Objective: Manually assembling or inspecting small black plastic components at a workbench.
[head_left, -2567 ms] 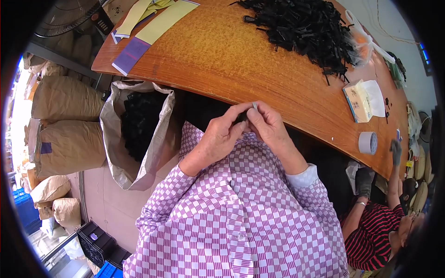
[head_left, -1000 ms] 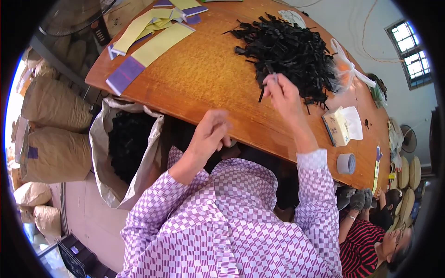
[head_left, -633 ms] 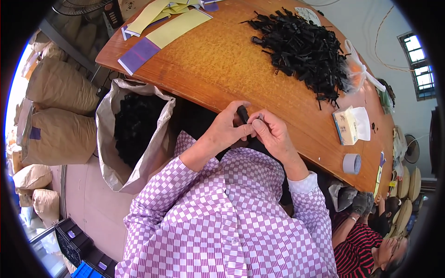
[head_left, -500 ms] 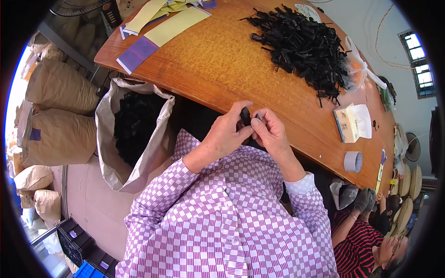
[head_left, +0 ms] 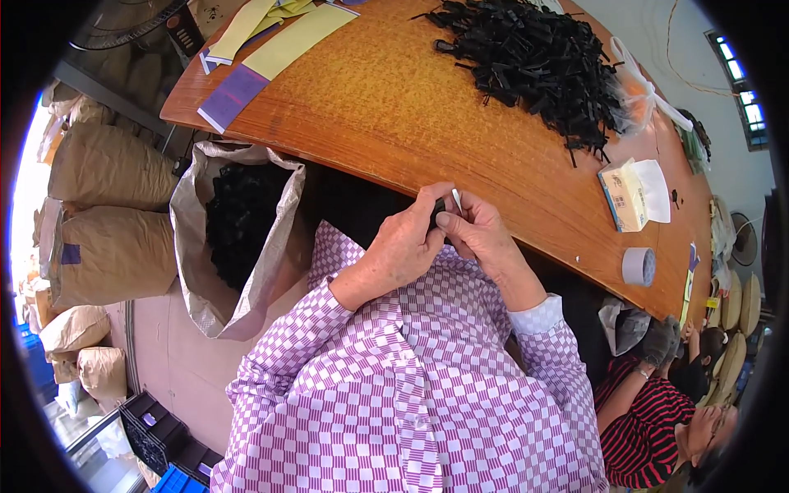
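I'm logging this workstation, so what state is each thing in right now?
Left hand: pinching the small black part.
Right hand: pinching it too.
Small black part: held between both hands.
Sack: open, holding black parts.
Tissue box: open, tissue sticking out.
Black parts pile: heaped loose.

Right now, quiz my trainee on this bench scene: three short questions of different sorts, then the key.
1. True or false: both hands hold one small black part together at the table edge.
2. Multiple choice: where is the roll of tape? A) inside the open sack B) on the table near its right end C) on top of the pile of black parts
3. Fill in: the open sack at the person's left holds ____ parts.

Key:
1. True: left hand and right hand meet on the small black part.
2. B: roll of tape, table.
3. Black: open sack.
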The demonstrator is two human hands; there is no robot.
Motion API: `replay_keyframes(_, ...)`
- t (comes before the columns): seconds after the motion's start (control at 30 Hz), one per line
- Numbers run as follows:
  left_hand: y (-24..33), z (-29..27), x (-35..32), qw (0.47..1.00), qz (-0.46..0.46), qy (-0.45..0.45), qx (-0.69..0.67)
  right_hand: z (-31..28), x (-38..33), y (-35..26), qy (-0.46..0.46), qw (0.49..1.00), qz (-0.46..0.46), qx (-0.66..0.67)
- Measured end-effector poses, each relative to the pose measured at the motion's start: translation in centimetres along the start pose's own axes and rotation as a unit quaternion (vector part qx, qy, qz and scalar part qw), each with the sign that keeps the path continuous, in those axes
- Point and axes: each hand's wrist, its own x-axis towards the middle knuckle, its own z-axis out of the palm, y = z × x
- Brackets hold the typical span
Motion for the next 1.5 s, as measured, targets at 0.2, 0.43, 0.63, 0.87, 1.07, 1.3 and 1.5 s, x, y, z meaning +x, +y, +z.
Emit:
replay_keyframes(0.2,-0.6,0.2,-0.2,0.998,-0.014,0.020,-0.061,0.4,-0.5,1.0,-0.017,0.990,-0.113,-0.077)
replay_keyframes(0.43,-1.5,0.6,-0.1,0.997,0.006,0.039,-0.065,0.8,0.0,2.7,0.026,0.965,-0.192,-0.177)
replay_keyframes(0.63,-1.3,0.4,-0.2,0.999,-0.005,0.047,-0.013,1.2,0.1,2.7,0.052,0.948,-0.209,-0.236)
replay_keyframes(0.87,-1.1,0.6,0.3,0.988,0.056,0.103,0.103,1.1,1.1,4.1,0.095,0.939,-0.239,-0.230)
replay_keyframes(1.07,-1.3,0.0,0.6,0.956,-0.004,0.122,-0.268,1.2,0.0,2.2,0.068,0.975,-0.187,-0.099)
replay_keyframes(1.3,-0.8,-1.8,0.1,0.803,-0.122,0.048,-0.581,0.9,-0.4,2.4,0.010,0.987,-0.161,0.014)
replay_keyframes(1.5,-1.3,-1.1,-0.4,0.822,-0.144,-0.032,-0.549,-0.3,0.1,1.8,-0.010,0.987,-0.153,0.053)
